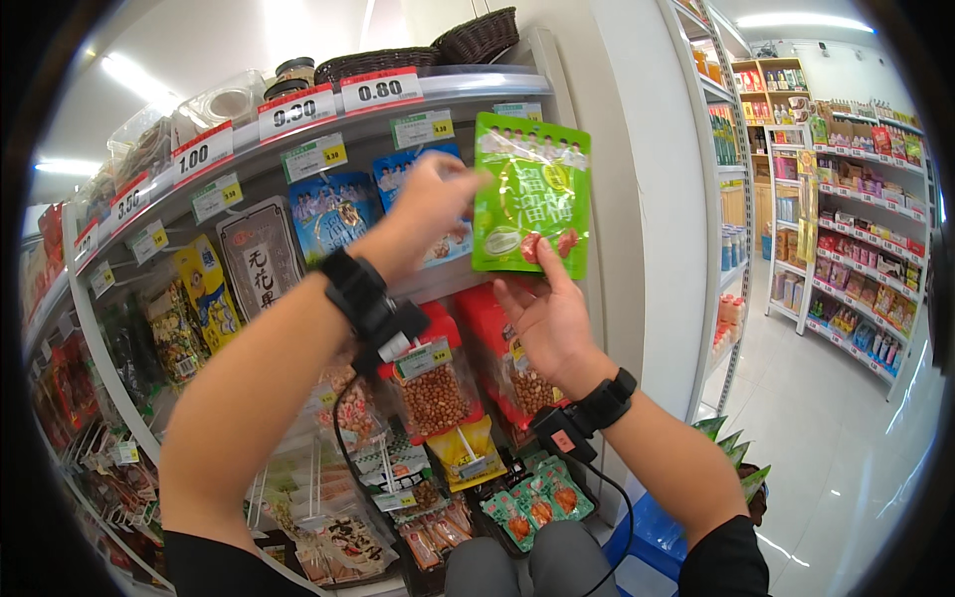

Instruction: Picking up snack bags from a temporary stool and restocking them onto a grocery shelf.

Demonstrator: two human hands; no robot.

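Note:
A bright green snack pouch [548,175] with dried fruit pictured on its front is held upright, face towards me. My right hand [552,324] grips its bottom edge, thumb across the front and fingers behind. Blurred by motion, my left hand [429,201] is at the pouch's left edge with bent fingers; contact there is unclear. Behind my left hand hang blue snack pouches [336,205] on a shelf rack, partly covered by my arm. Below my hands are red-topped bags of nuts [436,395]. Both wrists wear black straps with cabled devices.
Price tags [380,88] line the shelf edge, with dark woven baskets [477,36] on top. A white pillar [649,149] stands right of the rack. Low down are a tray of green packets [539,501], a blue plastic stool or bin [656,533] and spiky green leaves [739,451].

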